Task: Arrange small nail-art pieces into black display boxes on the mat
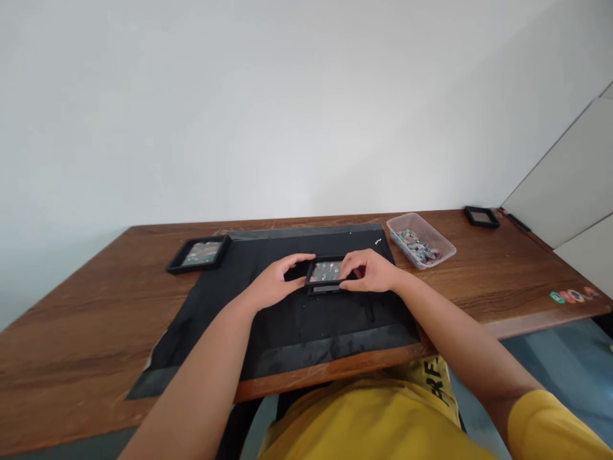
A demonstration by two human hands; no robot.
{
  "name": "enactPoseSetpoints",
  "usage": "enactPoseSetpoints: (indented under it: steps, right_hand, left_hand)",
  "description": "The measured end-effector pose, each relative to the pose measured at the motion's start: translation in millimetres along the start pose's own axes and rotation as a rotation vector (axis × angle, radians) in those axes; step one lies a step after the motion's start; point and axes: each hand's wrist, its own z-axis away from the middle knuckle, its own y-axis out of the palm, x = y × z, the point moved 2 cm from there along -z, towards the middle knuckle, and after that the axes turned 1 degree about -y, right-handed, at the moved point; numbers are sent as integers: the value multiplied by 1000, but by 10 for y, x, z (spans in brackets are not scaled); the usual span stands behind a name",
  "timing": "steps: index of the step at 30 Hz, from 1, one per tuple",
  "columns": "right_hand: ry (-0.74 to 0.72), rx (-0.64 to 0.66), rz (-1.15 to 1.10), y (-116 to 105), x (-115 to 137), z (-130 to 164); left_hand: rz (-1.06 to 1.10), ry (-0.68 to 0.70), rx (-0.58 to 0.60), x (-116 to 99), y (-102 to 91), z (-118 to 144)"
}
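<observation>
Two hands meet at the middle of a black mat [297, 332] on a wooden table [71, 332]. Well to the left of the grip lies another black tray [198, 253]; to its right and farther back stands a clear plastic tub [420, 239] of small coloured pieces, and beyond that a small black frame [481, 216]. Nothing stands in the way. Between the hands sits a small black case [325, 275]: the left hand [272, 281] curls its fingers over the case's left end, the right hand [371, 270] clasps its right end.
</observation>
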Motion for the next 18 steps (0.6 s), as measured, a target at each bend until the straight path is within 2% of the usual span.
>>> enactPoseSetpoints:
  steps: [10, 18]
  right_hand:
    - [6, 2, 17, 4, 14, 3]
    - [7, 8, 19, -6, 20, -4]
  left_hand:
    - [-29, 1, 9, 1, -10, 43]
    - [-61, 5, -31, 9, 20, 20]
